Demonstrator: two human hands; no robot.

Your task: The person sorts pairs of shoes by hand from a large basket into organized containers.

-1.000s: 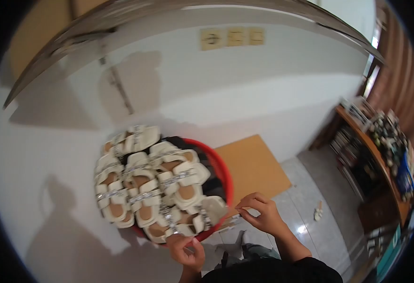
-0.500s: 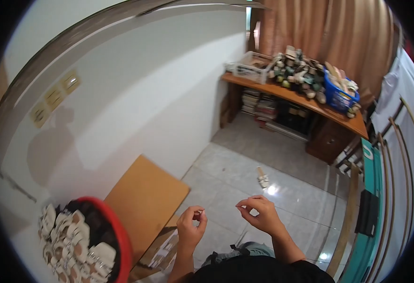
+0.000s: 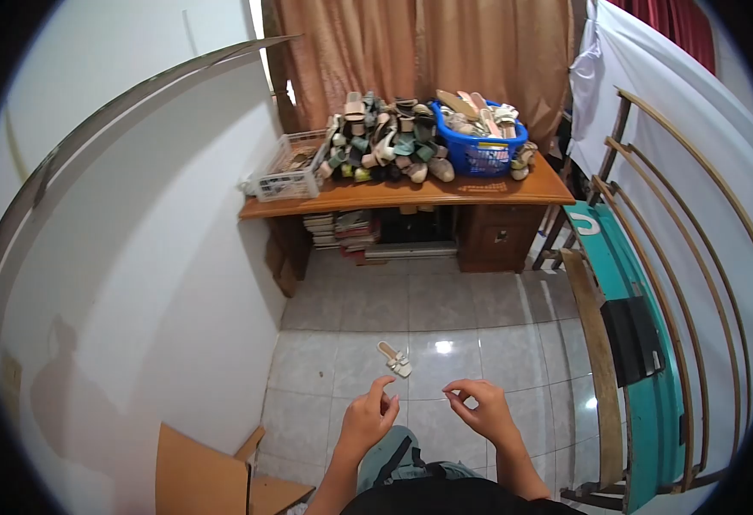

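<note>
My left hand [image 3: 370, 418] and my right hand [image 3: 480, 410] hover side by side over the tiled floor, above my lap. Each has its thumb and forefinger pinched together, and I see nothing between the fingertips. A single pale sandal [image 3: 395, 359] lies on the tiles just beyond the hands, nearest the left one. Neither hand touches it.
A wooden desk [image 3: 411, 195] at the far wall carries a heap of sandals [image 3: 382, 140], a blue basket [image 3: 482, 148] and a white basket [image 3: 289, 176]. Cardboard [image 3: 200, 477] leans at lower left by the white wall. A curved wooden rack [image 3: 651, 343] stands at right.
The view has swung right, away from the red basket of sandals, which is out of sight now. Both hands left its rim and hang pinched in the air.
</note>
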